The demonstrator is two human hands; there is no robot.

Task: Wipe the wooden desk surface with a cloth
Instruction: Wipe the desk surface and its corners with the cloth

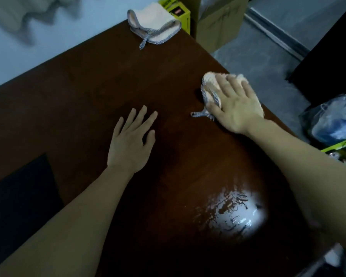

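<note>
The dark wooden desk point(92, 86) fills most of the view. My right hand point(235, 105) lies flat with spread fingers on a pale fluffy cloth with grey-white trim point(209, 81), pressing it onto the desk close to the right edge. A trim loop sticks out to the left of the hand. My left hand point(131, 142) rests flat on the desk's middle, fingers straight and slightly spread, holding nothing. A second cloth of the same kind point(152, 21) lies folded at the desk's far corner.
A black flat object point(18, 196) lies at the desk's left front. A bright glare patch point(232, 214) shows on the near surface. Beyond the right edge are a cardboard box point(218, 23), a yellow box point(178, 11), a plastic bag point(332, 120) and grey floor.
</note>
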